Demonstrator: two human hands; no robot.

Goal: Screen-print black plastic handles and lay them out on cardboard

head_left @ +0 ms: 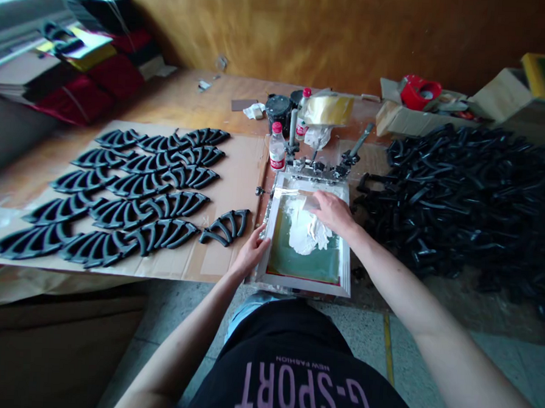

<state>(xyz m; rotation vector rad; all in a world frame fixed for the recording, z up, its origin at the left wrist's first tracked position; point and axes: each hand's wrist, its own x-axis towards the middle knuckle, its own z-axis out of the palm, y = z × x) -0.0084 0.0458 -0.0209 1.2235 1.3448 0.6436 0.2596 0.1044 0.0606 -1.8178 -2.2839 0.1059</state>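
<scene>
A silver-edged screen printing frame (346,256) lies in front of me, its green mesh (292,265) partly covered with thick white ink (308,233). My right hand (333,212) is closed on a squeegee (305,199) near the far end of the mesh; the hand hides part of it. At the frame's left edge my left hand (253,248) is closed with its fingers and thumb against the rim. Metal clamps (317,168) stand along the frame's far side. Whatever lies beneath the frame is hidden.
Curved black plastic parts (131,199) lie in rows on cardboard (233,165) at left. A large heap of similar parts (459,201) fills the right. Bottles (278,148) and a dark tub (278,111) stand behind the clamps. An open carton (407,121) sits at back right.
</scene>
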